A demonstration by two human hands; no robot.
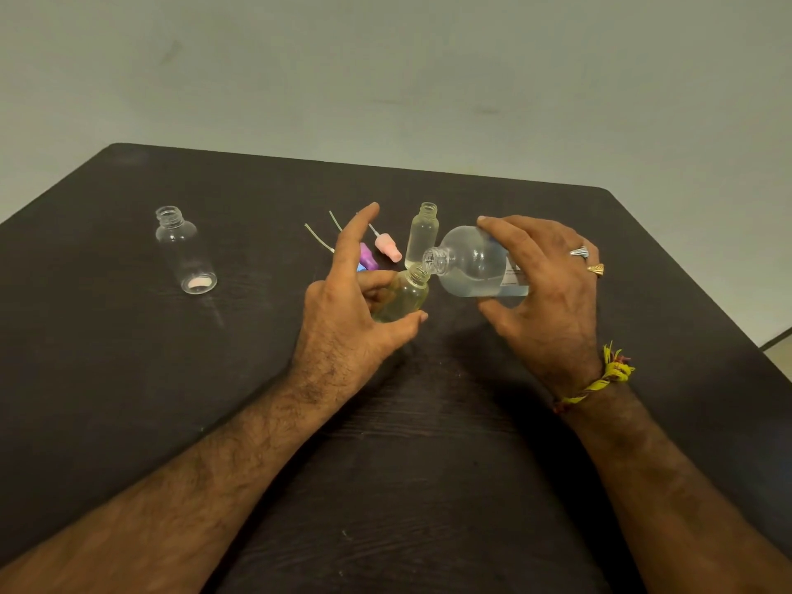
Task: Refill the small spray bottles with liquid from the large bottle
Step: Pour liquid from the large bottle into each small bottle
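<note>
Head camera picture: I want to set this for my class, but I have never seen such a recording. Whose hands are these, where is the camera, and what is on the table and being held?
There is no machine here. A person wears a camera on the head, so it looks down at their own two bare hands.

The left hand holds a small bottle, tilted. The right hand holds the large bottle on its side, its mouth at the small bottle's mouth.

On the dark table stand two more open small bottles: one far left, one behind the hands. Between them lie spray tops, one pink, with thin tubes.
</note>
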